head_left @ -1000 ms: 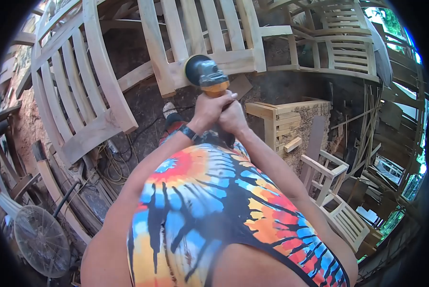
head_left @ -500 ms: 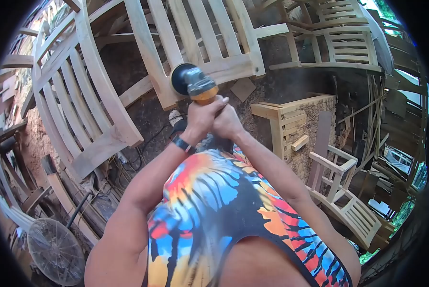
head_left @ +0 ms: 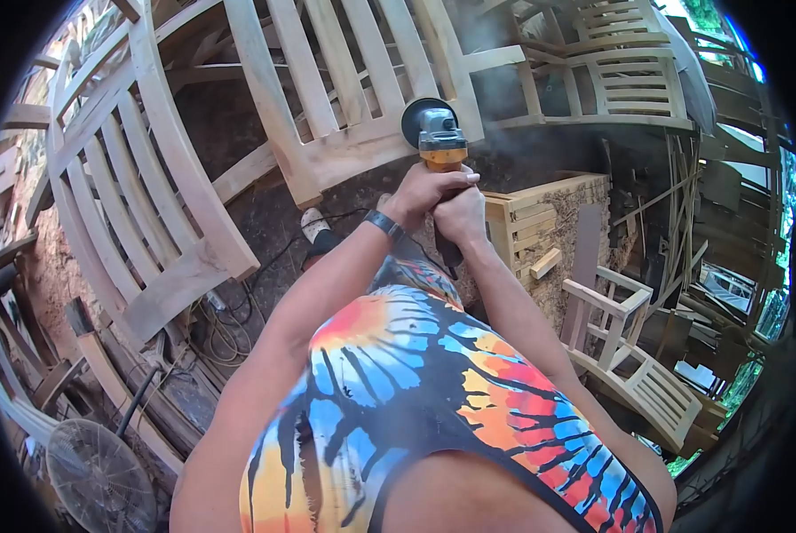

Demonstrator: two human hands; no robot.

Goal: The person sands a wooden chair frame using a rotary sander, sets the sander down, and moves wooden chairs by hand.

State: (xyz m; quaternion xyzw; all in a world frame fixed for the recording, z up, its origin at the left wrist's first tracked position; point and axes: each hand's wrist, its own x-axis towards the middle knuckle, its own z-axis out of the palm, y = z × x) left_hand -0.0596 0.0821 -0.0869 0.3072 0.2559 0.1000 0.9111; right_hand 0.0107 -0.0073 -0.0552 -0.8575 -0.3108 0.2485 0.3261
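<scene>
An angle grinder (head_left: 442,142) with a dark round disc (head_left: 418,121) is gripped in both my hands. My left hand (head_left: 423,194) wraps round the body just behind the yellow collar, with a dark band on that wrist. Close behind it, my right hand (head_left: 462,217) closes round the grinder's dark handle. The disc lies over the right part of the bottom rail of a pale slatted wooden frame (head_left: 353,149); whether it touches the wood I cannot tell. Dust hangs in the air to the right of the frame.
Another slatted wooden frame (head_left: 185,169) leans at the left. A stack of wood pieces (head_left: 531,233) stands to the right, with a small slatted chair (head_left: 624,342) beyond it. A round fan (head_left: 100,471) is at lower left. A cable (head_left: 273,258) runs along the ground near a foot.
Both hands and the grinder have moved right, from the frame's lower left corner towards its lower right. My view has shifted slightly, and more dust shows at the right.
</scene>
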